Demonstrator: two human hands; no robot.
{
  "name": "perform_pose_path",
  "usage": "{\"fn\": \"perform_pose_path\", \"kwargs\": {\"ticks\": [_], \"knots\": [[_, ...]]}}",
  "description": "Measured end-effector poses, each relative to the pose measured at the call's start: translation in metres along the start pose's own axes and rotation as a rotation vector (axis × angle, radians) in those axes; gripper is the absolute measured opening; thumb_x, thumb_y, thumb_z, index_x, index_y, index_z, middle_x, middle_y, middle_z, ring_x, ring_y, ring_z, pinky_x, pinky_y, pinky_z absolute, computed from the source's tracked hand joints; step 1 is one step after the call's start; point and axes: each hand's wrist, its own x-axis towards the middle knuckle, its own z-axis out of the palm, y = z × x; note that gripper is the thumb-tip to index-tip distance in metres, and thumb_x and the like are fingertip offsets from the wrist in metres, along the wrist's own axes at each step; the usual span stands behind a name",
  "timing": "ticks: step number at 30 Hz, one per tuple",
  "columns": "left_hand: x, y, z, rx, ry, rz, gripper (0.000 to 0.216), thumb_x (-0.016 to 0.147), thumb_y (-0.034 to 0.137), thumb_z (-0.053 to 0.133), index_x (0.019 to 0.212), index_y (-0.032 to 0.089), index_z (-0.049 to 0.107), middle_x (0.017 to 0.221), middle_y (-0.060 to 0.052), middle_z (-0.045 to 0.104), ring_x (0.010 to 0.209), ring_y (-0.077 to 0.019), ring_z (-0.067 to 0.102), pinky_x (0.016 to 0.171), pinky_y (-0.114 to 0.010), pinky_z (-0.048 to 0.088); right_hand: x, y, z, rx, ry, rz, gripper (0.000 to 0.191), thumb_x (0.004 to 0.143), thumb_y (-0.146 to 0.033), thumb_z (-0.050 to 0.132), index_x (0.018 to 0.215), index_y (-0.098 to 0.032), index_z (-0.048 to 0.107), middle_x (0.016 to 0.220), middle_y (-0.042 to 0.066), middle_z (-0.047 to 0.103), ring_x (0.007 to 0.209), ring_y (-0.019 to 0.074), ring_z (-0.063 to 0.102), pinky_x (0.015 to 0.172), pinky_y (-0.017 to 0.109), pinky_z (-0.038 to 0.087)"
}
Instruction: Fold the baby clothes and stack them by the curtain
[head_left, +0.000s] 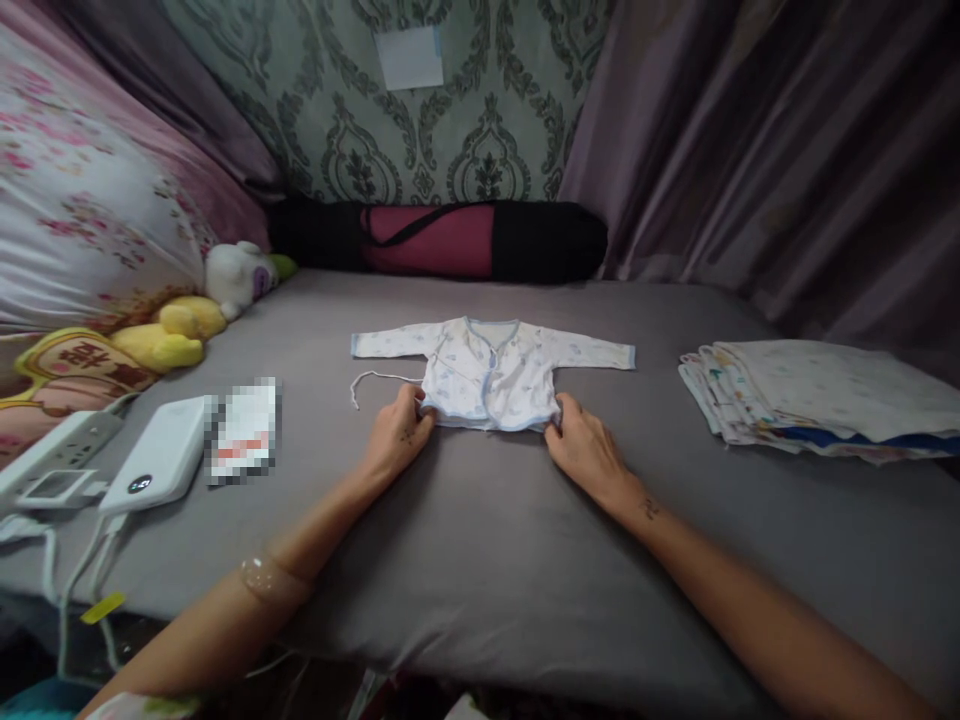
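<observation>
A small white baby shirt [491, 370] with light blue trim lies flat on the grey bed sheet [480, 540], sleeves spread to both sides. A thin tie string trails off its left side. My left hand [397, 435] pinches the shirt's lower left hem corner. My right hand [589, 445] pinches the lower right hem corner. Both hands have fingers closed on the fabric.
A stack of folded printed cloths [817, 400] lies at the right. A white power bank [161, 455], a power strip [52, 450] with cables and a blurred packet sit at the left. Plush toys [191, 320] and a dark rolled bag [442, 240] lie at the back.
</observation>
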Motion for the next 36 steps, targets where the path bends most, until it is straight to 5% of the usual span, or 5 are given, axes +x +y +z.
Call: {"fn": "perform_pose_path", "kwargs": {"ticks": [13,19,23,28,36], "knots": [[-0.005,0.007,-0.025,0.416,-0.208,0.126,0.036,0.092,0.024,0.038,0.127,0.021,0.035,0.103,-0.009,0.066,0.091,-0.0238,0.062,0.070,-0.031,0.042,0.002,0.005,-0.026,-0.230,-0.164,-0.079,0.021,0.094,-0.010,0.035,0.108,-0.013,0.051,0.101,0.015,0.065,0.089,0.0238,0.064,0.068,0.029,0.039],[-0.004,0.010,-0.028,0.648,-0.250,0.279,0.026,0.092,0.014,0.035,0.110,0.018,0.054,0.111,-0.012,0.060,0.102,-0.0256,0.056,0.076,-0.033,0.046,-0.003,0.002,-0.027,-0.325,-0.097,-0.128,0.032,0.092,-0.008,0.036,0.122,-0.015,0.047,0.107,0.013,0.058,0.086,0.0224,0.063,0.065,0.029,0.040],[-0.005,-0.003,-0.031,0.585,-0.231,0.566,0.025,0.091,0.011,0.038,0.104,0.018,0.059,0.123,-0.012,0.055,0.112,-0.0243,0.049,0.091,-0.036,0.043,-0.013,0.013,-0.031,-0.297,-0.140,-0.257,0.029,0.092,-0.009,0.038,0.114,-0.016,0.054,0.105,0.011,0.055,0.089,0.0209,0.061,0.067,0.028,0.041],[-0.003,-0.003,-0.050,0.392,-0.336,0.655,0.022,0.089,0.015,0.043,0.099,0.020,0.062,0.098,-0.007,0.064,0.097,-0.0210,0.056,0.086,-0.033,0.042,-0.016,0.029,-0.047,-0.126,-0.202,-0.356,0.020,0.093,-0.019,0.044,0.095,-0.019,0.064,0.098,0.007,0.059,0.086,0.0172,0.060,0.069,0.025,0.040],[0.039,0.075,-0.007,0.146,-0.166,0.196,0.031,0.094,0.036,0.042,0.083,0.017,0.065,0.083,-0.007,0.068,0.079,-0.0198,0.062,0.066,-0.028,0.038,0.112,-0.023,-0.048,0.237,-0.160,-0.403,0.026,0.090,-0.024,0.047,0.085,-0.018,0.071,0.084,0.003,0.070,0.080,0.0145,0.062,0.069,0.021,0.039]]}}
